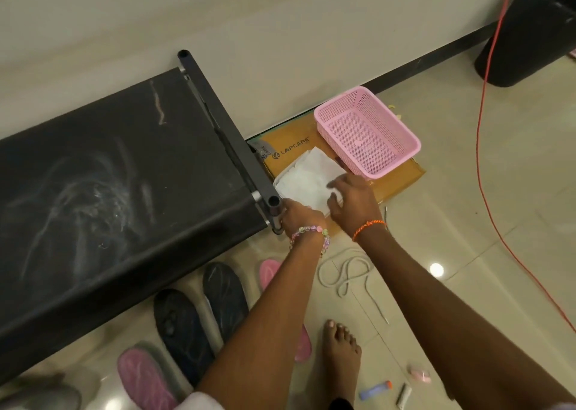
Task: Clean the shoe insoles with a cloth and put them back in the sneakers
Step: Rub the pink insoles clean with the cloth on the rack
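Note:
A folded white cloth (pixel 307 177) lies on a flat cardboard box (pixel 402 177) on the floor. My right hand (pixel 352 201) rests on the cloth's near right corner with the fingers pinching its edge. My left hand (pixel 300 216) holds the cloth's near left edge, next to the black bench's leg. On the tiles below, two dark insoles (pixel 182 325) (pixel 224 294) and pink insoles (pixel 145 378) (pixel 268 271) lie side by side; my left arm hides part of one pink insole. No sneakers are clearly in view.
A black bench (pixel 109 191) fills the left. An empty pink mesh basket (pixel 366 130) sits on the cardboard. A white shoelace (pixel 346 274) lies on the tiles near my bare foot (pixel 341 347). An orange cable (pixel 481 148) runs along the right. Small items (pixel 375 392) lie at the bottom.

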